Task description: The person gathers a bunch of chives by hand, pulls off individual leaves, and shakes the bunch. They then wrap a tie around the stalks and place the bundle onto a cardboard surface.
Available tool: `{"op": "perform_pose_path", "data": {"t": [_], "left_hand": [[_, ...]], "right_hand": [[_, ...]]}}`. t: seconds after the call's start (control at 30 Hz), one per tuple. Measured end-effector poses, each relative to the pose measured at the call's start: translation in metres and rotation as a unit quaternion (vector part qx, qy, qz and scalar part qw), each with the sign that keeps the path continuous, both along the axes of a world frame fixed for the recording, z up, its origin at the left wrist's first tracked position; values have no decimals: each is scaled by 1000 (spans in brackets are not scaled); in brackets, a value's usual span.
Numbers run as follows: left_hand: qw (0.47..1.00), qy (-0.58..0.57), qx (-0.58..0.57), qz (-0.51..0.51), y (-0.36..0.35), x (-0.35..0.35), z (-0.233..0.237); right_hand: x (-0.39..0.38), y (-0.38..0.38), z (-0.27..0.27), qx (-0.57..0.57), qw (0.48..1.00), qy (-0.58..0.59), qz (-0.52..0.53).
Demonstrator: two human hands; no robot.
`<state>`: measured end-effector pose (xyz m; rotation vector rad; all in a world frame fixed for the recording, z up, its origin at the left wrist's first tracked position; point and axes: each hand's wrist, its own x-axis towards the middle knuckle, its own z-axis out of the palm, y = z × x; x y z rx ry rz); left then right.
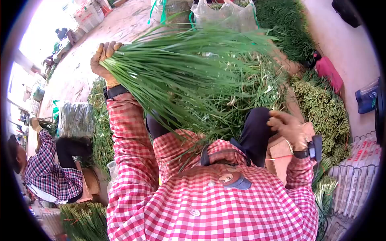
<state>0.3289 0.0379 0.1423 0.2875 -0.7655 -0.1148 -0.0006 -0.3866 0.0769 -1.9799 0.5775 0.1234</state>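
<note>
My left hand (103, 64), raised at the upper left, is closed around the base of a bunch of garlic chives (173, 66). The long green leaves fan out to the right across the view. Beside my right knee, my right hand (290, 130) has its fingers apart and nothing visible in them; it is slightly smeared by motion. Between my knees and beyond them lies a heap of loose chives and trimmings (249, 86), partly hidden behind the held leaves.
Clear bags (225, 16) stand at the top. Stacked green bundles (321, 112) line the right, near a wire rack (354, 180). A cardboard box (279, 152) is by my right knee. On the left, a person (52, 168) in a checked shirt sits beside a wrapped bale (75, 118).
</note>
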Motion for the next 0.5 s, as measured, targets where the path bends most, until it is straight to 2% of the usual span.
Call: {"op": "perform_pose_path", "data": {"t": [0.03,0.07,0.1,0.17,0.23,0.3,0.4,0.43,0.47,0.5], "left_hand": [[998,12,36,51,7,6,1],[999,-36,23,12,2,3,4],[996,-63,55,38,2,6,4],[989,-117,82,41,-15,3,5],[984,-143,105,2,-43,-8,14],[973,-174,147,-49,-80,-31,26],[962,-155,216,-64,-129,-65,29],[954,-189,217,-81,-143,-72,31],[949,-207,203,-128,-156,-78,35],[941,-224,189,-169,-164,-84,39]], "right_hand": [[-5,-26,-18,-27,996,-80,-20],[-6,-36,-9,-112,985,-127,-33],[-3,-41,-4,-17,980,-173,-101],[7,-28,28,63,958,-244,-138],[22,-1,71,-8,950,-288,-120],[48,24,92,15,938,-340,-67],[87,70,118,-134,878,-451,90],[104,72,105,-211,845,-479,105],[110,79,114,-158,891,-406,129],[118,78,109,-148,890,-402,152]]}}
